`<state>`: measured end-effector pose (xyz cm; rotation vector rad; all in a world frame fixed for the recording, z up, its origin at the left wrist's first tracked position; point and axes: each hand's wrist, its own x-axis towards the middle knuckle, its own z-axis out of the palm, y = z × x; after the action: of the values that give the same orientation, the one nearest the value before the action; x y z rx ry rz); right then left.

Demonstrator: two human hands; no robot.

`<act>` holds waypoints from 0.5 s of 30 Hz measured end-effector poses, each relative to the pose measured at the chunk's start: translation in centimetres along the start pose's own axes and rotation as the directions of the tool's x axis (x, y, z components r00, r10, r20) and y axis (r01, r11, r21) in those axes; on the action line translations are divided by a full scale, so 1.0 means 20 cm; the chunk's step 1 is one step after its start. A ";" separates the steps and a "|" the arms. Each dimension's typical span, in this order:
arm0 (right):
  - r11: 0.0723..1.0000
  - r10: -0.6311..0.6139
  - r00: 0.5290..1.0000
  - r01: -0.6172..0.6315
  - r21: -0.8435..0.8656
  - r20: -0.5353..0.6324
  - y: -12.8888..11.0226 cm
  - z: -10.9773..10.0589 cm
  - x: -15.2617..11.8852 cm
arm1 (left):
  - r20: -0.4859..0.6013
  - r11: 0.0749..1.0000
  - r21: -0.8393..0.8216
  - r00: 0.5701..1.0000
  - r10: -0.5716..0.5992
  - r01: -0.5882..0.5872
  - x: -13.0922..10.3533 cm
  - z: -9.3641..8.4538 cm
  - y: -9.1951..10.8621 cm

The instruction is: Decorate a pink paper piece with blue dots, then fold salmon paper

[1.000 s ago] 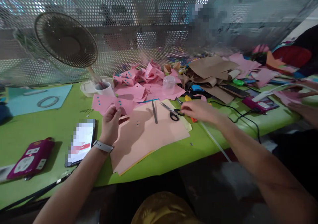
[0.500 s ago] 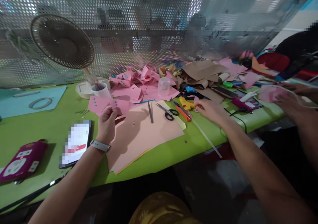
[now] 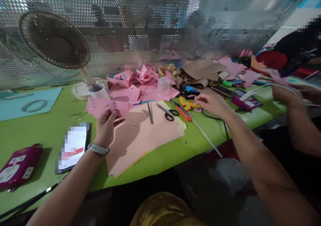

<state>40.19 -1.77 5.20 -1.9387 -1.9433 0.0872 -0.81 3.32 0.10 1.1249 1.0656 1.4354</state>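
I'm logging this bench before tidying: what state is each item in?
Dotted pink paper: creased, pinched in the left hand
Near phone: screen lit
Far phone: screen dark
Scissors: on the peach sheet
Tweezers: lying on it too
Orange cutter: lying flat, blade position unclear
Yellow glue gun: lying by the right hand
White cup: upright
Clear cup: seemingly upside down
Fan: cannot tell whether it's running
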 end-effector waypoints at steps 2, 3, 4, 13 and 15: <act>0.998 0.044 0.999 -0.043 -0.056 0.016 0.07 -0.03 -0.01 | 0.018 1.000 0.003 1.000 -0.007 0.007 0.00 0.00 -0.01; 0.996 0.053 0.998 -0.052 -0.076 0.021 0.10 -0.04 -0.02 | 0.020 1.000 0.003 1.000 -0.007 0.007 0.00 0.01 -0.01; 0.993 0.065 0.997 -0.061 -0.097 0.033 0.12 -0.04 -0.03 | 0.020 1.000 0.003 1.000 -0.007 0.007 0.00 0.01 -0.01; 0.996 -0.001 0.999 0.004 -0.084 0.045 0.07 0.03 0.05 | -0.035 0.999 -0.024 0.999 -0.040 0.039 0.00 0.00 0.00; 0.996 -0.064 0.997 0.066 -0.052 0.047 0.02 0.07 0.08 | -0.025 0.999 -0.022 0.999 -0.034 0.034 0.00 0.00 -0.01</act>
<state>40.14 0.18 4.26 -1.9209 -2.0565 0.0623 -0.72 3.32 0.01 1.0708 1.0792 1.4348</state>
